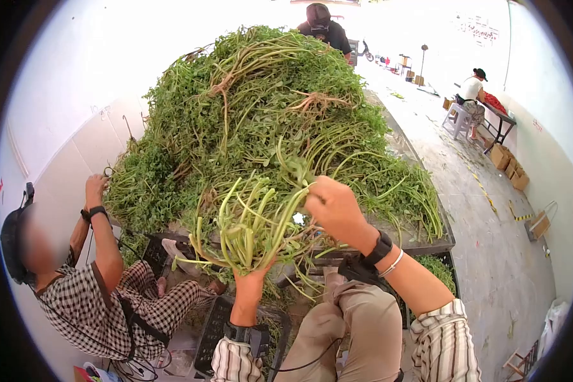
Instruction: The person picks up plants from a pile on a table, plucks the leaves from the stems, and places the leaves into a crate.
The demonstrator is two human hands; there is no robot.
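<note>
My left hand (253, 281) is closed around the lower part of a bunch of leafy green stems (242, 232), whose pale thick ends fan upward. To the right of the bunch, my right hand (336, 209) is pinched at a leafy stem (294, 169); its fingertips are partly hidden. Just beyond both hands rises a large heap of the same greens (254, 121), with tangled stems and some brownish roots (318, 100) on top.
The heap lies on a dark-edged table (426, 245). Black crates (213, 328) stand by my knees. A co-worker in a checked shirt (86, 305) sits at left, touching the heap; another person (325, 28) is behind it. Farther right, someone sits on a stool (457, 121) near cardboard boxes (509, 167).
</note>
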